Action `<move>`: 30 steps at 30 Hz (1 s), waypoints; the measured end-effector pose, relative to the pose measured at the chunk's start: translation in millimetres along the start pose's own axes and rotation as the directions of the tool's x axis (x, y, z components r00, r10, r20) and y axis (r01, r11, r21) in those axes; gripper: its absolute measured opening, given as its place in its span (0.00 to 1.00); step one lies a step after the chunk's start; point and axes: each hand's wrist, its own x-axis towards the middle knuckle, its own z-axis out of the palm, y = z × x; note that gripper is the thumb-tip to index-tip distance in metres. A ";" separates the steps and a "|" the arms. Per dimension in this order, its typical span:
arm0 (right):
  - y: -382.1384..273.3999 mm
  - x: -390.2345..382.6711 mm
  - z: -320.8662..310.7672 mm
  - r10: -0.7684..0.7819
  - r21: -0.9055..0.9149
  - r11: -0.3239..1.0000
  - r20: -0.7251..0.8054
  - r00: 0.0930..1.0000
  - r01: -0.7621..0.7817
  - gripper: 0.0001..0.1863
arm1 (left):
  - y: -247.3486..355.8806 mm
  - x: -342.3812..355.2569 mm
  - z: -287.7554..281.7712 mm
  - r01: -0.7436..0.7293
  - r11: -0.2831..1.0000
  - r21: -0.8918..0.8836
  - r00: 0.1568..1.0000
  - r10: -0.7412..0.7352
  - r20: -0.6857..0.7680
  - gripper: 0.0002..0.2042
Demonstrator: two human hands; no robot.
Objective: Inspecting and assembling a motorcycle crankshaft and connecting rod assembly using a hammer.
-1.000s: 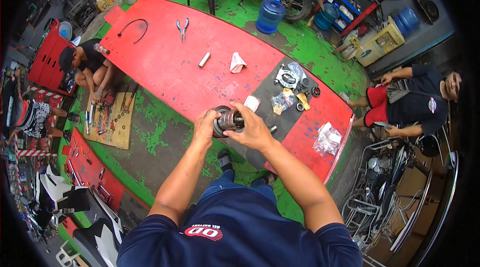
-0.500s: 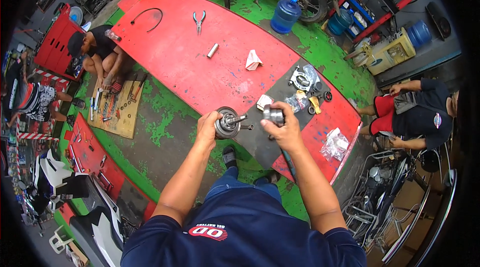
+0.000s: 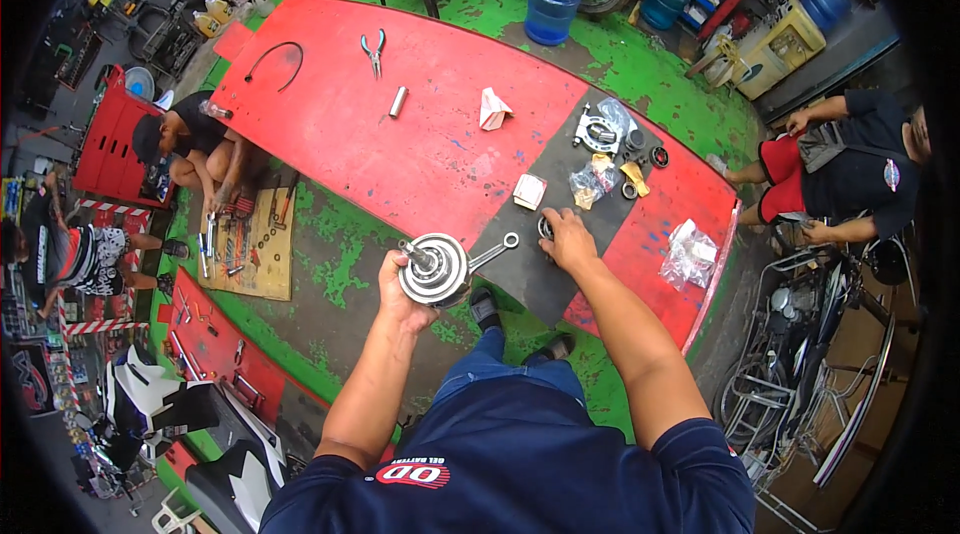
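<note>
- Head view, left hand (image 3: 398, 286): raised above the near edge of the red worktop (image 3: 400, 144), fingers closed around the metal crankshaft assembly (image 3: 437, 269) from below.
- Crankshaft assembly: round flywheel discs held in the palm, a short shaft end pointing up and to the left; its connecting rod (image 3: 494, 252) sticks out to the right, the ring end hanging over the dark mat (image 3: 545, 184).
- Right hand (image 3: 568, 239): lowered onto the dark mat, fingers curled over a small round metal part (image 3: 545, 227); whether they grip it or merely rest on it cannot be told.
- Dark mat: lies across the right part of the worktop. On it, beyond the right hand, are a small white box (image 3: 528, 191), a clear bag of small parts (image 3: 588, 181), a grey metal housing (image 3: 598, 129) and dark rings (image 3: 658, 156).
- Red surface, farther away: folded white paper (image 3: 492, 108), a short metal cylinder (image 3: 398, 101), pliers (image 3: 374, 51) and a curved black cable (image 3: 275, 56). Another clear plastic bag (image 3: 690, 252) lies near the right end.
- Surroundings: one person (image 3: 190, 139) crouches at the left by a cardboard sheet (image 3: 250, 234) strewn with tools; another person (image 3: 850, 174) sits at the right. A blue water bottle (image 3: 552, 6) stands on the green floor (image 3: 640, 74) beyond the worktop.
</note>
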 end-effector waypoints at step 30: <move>-117.1 -54.3 -134.9 -0.582 0.683 0.626 0.090 0.808 0.375 0.19 | -73.2 -1.6 56.9 0.333 0.943 0.027 0.939 -0.334 0.087 0.32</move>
